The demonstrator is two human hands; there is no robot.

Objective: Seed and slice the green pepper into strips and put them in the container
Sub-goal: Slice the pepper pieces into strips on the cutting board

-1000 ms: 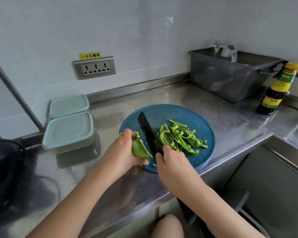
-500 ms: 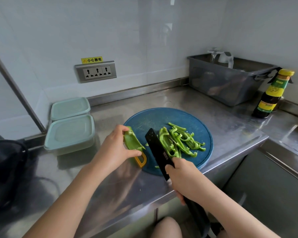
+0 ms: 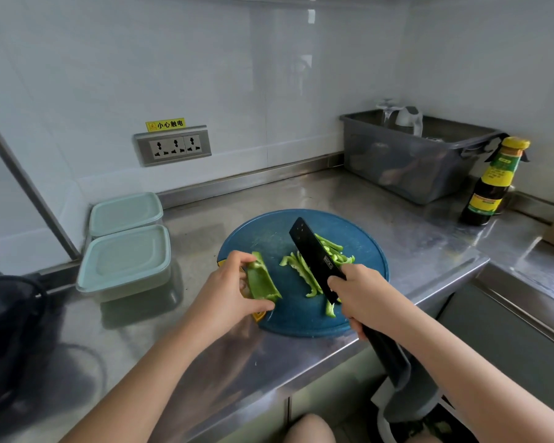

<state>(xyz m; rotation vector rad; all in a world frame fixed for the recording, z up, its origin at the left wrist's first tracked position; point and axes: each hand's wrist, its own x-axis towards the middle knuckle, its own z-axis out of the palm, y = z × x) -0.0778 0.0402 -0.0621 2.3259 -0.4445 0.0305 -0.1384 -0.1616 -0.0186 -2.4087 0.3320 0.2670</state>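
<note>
Currently your left hand point(image 3: 227, 292) pinches the pepper piece point(image 3: 263, 281) over the cutting board point(image 3: 269, 231) at the bench's point(image 3: 397, 225) front edge; your right hand point(image 3: 362, 298) grips the knife point(image 3: 314, 252), blade tilted over the strips point(image 3: 301, 273).

A kitchen – a working one

Steel counter point(image 3: 397, 231), tiled wall point(image 3: 205, 59), cutting board point(image 3: 269, 231), sauce bottle point(image 3: 493, 183) – all kitchen things.

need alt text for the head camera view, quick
A person's left hand holds an uncut green pepper piece at the left edge of a round blue cutting board while the right hand grips a black knife angled above cut pepper strips. Two lidded pale green containers sit to the left on the steel counter.
</note>
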